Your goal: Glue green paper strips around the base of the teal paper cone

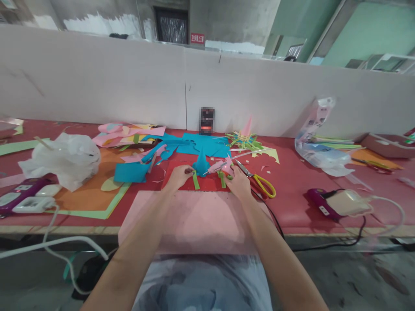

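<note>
Pink board (201, 220) lies nearest, both forearms stretching forward across its sides. A blue paper cone (201, 164) stands upright between the hands, just beside the left hand's (179, 176) bent fingertips; I cannot tell whether they grip anything. The right hand (239, 181) clasps a pink glue gun (219, 166), nozzle towards the cone. Beyond, a red sign (197, 38) shows white Chinese characters.
</note>
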